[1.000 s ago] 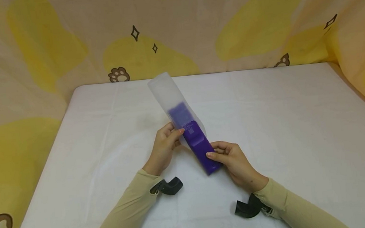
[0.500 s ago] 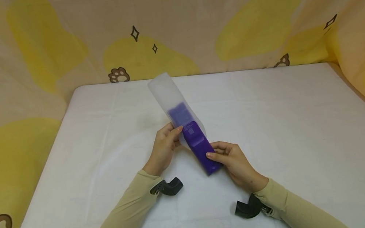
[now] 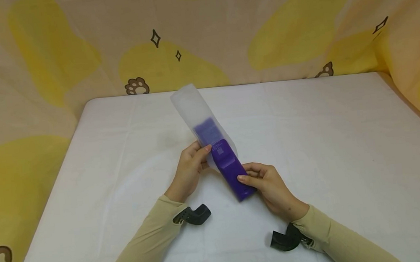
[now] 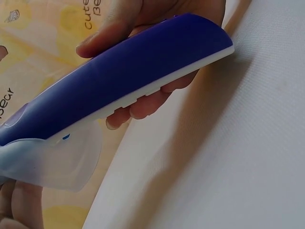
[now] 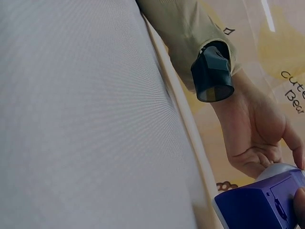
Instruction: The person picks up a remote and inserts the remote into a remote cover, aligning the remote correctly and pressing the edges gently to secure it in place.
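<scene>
A purple remote control (image 3: 229,165) with a white underside is partly inside a long translucent sleeve (image 3: 188,101). Its far end shows through the sleeve, while the near end is bare. My left hand (image 3: 188,169) pinches the sleeve near its mouth, thumb on top at the purple edge. My right hand (image 3: 272,186) grips the bare near end, thumb on top and fingers beneath. In the left wrist view the remote control (image 4: 128,71) tilts above the table, with the sleeve's flared mouth (image 4: 71,162) around it. A lid outline shows on the remote control (image 5: 252,207) in the right wrist view.
A white-covered table (image 3: 328,136) lies below both hands. Yellow-and-beige patterned cloth (image 3: 200,30) hangs behind and at the sides. Black curved mounts (image 3: 197,215) stick out from both sleeve cuffs.
Almost nothing differs. The left thumb shifts slightly at the sleeve's mouth; the remote control and right hand stay in place.
</scene>
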Demonstrator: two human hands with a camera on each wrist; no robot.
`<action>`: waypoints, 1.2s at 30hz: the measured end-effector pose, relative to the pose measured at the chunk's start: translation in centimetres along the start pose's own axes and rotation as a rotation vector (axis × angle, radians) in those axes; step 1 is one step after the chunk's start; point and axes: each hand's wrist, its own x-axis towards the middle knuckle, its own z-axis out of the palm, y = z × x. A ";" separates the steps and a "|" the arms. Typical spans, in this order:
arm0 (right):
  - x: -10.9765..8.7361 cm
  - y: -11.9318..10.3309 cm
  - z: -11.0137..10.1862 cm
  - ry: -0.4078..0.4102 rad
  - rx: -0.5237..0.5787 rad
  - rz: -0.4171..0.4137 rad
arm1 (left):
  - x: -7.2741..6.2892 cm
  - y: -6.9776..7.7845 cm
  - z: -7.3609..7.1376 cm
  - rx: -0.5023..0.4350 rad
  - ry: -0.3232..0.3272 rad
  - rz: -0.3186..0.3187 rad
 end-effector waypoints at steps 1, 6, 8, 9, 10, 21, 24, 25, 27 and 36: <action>0.0 0.0 0.0 0.000 0.000 0.000 | 0.0 0.0 0.0 -0.002 -0.004 0.000; 0.0 0.0 0.0 0.003 0.002 0.005 | 0.0 0.0 0.1 -0.005 -0.017 0.004; 0.0 0.0 0.0 0.005 0.001 0.008 | 0.0 0.0 0.1 -0.003 -0.019 0.004; 0.0 0.0 0.0 0.005 0.001 0.009 | 0.0 0.0 0.1 -0.002 -0.020 0.004; 0.0 0.0 0.0 0.006 0.001 0.010 | 0.0 0.0 0.1 0.000 -0.019 0.003; -0.1 -0.1 -0.1 0.005 -0.006 0.010 | -0.1 -0.2 0.1 0.015 -0.016 -0.009; -0.1 -0.1 -0.1 0.003 -0.003 0.013 | -0.1 -0.2 0.1 0.015 -0.016 -0.011; -0.1 -0.1 -0.1 0.003 -0.004 0.013 | -0.1 -0.2 0.1 0.015 -0.016 -0.012; -0.1 -0.1 -0.1 0.003 -0.005 0.012 | -0.1 -0.3 0.1 0.016 -0.017 -0.012; -0.1 -0.2 0.0 -0.001 -0.007 0.012 | 0.0 -0.3 0.0 0.012 -0.024 -0.016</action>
